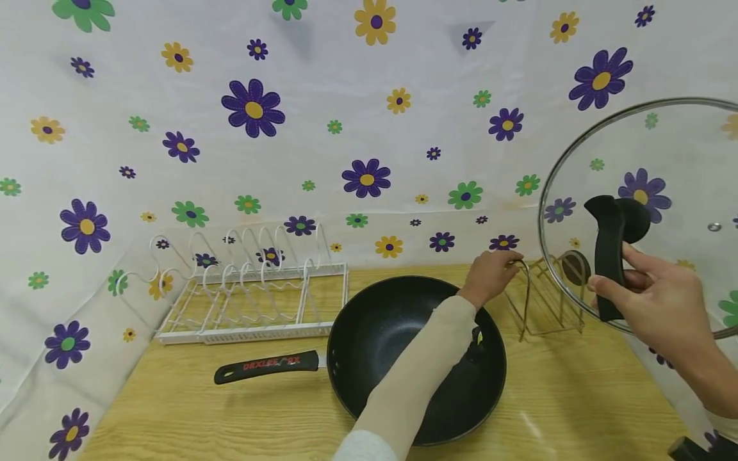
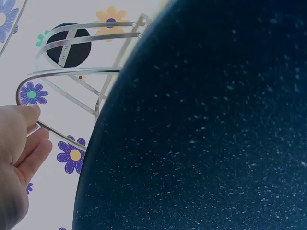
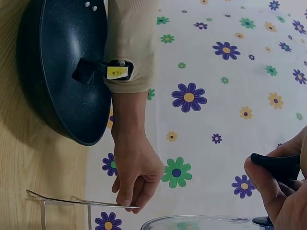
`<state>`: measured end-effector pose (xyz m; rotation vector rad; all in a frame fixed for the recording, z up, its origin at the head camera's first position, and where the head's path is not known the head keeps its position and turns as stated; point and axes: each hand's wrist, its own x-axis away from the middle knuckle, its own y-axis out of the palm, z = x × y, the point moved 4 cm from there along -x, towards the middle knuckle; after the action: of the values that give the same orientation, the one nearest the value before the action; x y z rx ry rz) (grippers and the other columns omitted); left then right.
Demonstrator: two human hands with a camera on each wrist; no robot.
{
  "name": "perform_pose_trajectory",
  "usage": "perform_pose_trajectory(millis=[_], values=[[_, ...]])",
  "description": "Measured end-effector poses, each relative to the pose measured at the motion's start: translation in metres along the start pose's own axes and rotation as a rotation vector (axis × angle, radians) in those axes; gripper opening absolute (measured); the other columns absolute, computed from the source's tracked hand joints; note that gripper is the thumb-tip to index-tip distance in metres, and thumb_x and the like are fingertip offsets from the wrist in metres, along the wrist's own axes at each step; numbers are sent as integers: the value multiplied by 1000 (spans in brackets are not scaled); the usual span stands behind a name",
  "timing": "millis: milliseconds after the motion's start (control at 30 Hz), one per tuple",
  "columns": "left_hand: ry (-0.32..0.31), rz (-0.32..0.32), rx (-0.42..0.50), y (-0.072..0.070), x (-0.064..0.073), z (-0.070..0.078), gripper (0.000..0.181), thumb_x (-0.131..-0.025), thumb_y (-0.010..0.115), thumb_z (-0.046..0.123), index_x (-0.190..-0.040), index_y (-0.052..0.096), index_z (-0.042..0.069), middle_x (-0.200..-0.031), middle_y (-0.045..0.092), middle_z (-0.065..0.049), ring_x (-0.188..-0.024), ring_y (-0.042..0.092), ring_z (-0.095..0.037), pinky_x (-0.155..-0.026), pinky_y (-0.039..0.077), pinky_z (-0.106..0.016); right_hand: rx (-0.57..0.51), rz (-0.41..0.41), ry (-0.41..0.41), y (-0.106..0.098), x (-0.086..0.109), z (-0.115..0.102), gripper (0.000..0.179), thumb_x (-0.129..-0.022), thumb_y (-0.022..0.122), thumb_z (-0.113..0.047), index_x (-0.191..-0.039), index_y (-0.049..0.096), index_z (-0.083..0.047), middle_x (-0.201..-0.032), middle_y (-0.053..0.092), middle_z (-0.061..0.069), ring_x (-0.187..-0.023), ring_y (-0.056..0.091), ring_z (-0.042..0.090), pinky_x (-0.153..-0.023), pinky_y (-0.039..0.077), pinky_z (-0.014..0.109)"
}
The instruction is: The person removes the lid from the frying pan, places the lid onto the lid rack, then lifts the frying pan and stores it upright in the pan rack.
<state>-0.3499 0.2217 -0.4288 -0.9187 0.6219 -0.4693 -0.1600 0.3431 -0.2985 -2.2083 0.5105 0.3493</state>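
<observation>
My right hand (image 1: pixel 663 304) gripped the black handle (image 1: pixel 610 262) of the glass lid (image 1: pixel 680 218), holding it raised by the table's (image 1: pixel 242 422) right edge. My left hand (image 1: pixel 489 272) pinched the top of the wire rack (image 2: pixel 88 70) near the back-right corner, my forearm crossing the wok (image 1: pixel 380 339). Only a narrow gap parted the wok's rim from that rack; more wood stretched between the rim and the right edge. The wok's handle pointed toward the left edge, in front of the white rack (image 1: pixel 259 332) at the back-left corner.
</observation>
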Motion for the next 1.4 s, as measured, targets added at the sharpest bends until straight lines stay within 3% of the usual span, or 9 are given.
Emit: perform_pose_trajectory(millis=[233, 467, 733, 1100, 1200, 1300, 1400], values=[[23, 105, -114, 3, -5, 0, 22, -102, 63, 30, -116, 78, 22, -108, 77, 10, -92, 72, -2, -75, 51, -11, 6, 15, -42, 1, -3, 3, 60, -94, 74, -8, -143, 47, 13, -97, 67, 40, -64, 43, -34, -52, 42, 5], [28, 144, -108, 5, -5, -1, 20, -101, 65, 30, -112, 80, 22, -104, 78, 10, -90, 72, -2, -75, 51, -11, -11, -18, -42, 5, -4, 7, 60, -93, 74, -4, -142, 47, 14, -98, 67, 40, -66, 45, -33, -51, 44, 6], [16, 167, -59, 5, -3, -4, 20, -100, 66, 28, -109, 81, 19, -101, 78, 8, -90, 73, -3, -76, 51, -9, 5, -25, -61, 11, -6, 12, 60, -90, 77, -5, -140, 49, 16, -95, 67, 40, -66, 43, -33, -50, 44, 7], [-12, 151, -35, 4, -3, -4, 22, -101, 64, 30, -112, 81, 20, -104, 78, 8, -91, 73, -2, -76, 51, -9, 12, -47, -58, 24, -8, 15, 60, -89, 78, -5, -139, 52, 13, -92, 70, 36, -64, 47, -27, -40, 36, 25], [-20, 141, -30, 5, -2, -4, 23, -101, 64, 31, -112, 80, 20, -105, 78, 8, -91, 73, -2, -76, 51, -9, 15, -60, -58, 28, -8, 15, 60, -89, 78, -5, -140, 52, 13, -90, 71, 34, -62, 54, -18, -40, 37, 25], [-28, 136, -21, 6, -1, -4, 23, -101, 64, 31, -113, 80, 21, -105, 78, 8, -91, 73, -2, -76, 50, -8, 23, -78, -60, 32, -8, 16, 60, -89, 77, -5, -140, 51, 13, -91, 71, 34, -63, 71, 10, -41, 39, 25], [-28, 146, -10, 5, 0, -5, 23, -101, 64, 30, -113, 80, 20, -104, 78, 8, -91, 73, -2, -76, 50, -8, 26, -98, -77, 35, -7, 15, 60, -90, 77, -5, -140, 50, 15, -94, 70, 36, -74, 75, 37, -40, 39, 25]])
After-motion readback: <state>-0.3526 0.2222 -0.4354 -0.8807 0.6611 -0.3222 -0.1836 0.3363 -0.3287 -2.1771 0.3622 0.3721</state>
